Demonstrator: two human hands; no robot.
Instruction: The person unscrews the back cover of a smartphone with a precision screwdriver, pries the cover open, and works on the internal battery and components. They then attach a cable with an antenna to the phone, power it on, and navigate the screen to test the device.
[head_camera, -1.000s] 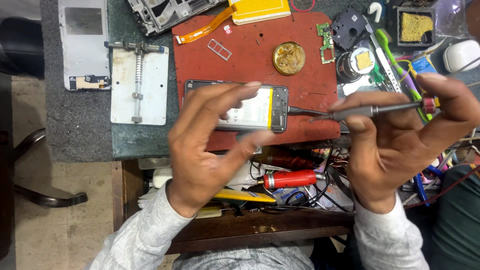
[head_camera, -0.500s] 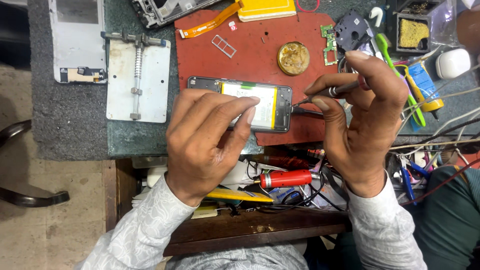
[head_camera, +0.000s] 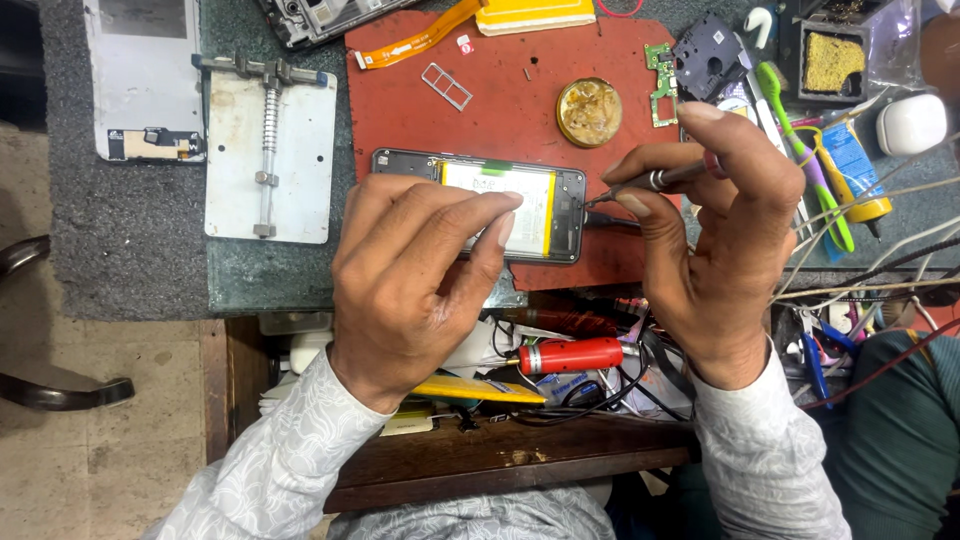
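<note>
Left hand (head_camera: 425, 275) pins the opened phone (head_camera: 480, 205) down on the red mat (head_camera: 500, 110); right hand (head_camera: 720, 250) pinches a precision screwdriver (head_camera: 650, 182), tip at the phone's end, probably working a screw.

The right hand (head_camera: 715, 250) has been drawn in from the far right toward the opened phone (head_camera: 480, 205), and the screwdriver (head_camera: 650, 182) has been brought with it, its tip now set at the phone's right end. The left hand (head_camera: 420, 275) has been shifted slightly, fingertips resting on the battery (head_camera: 500, 195).
</note>
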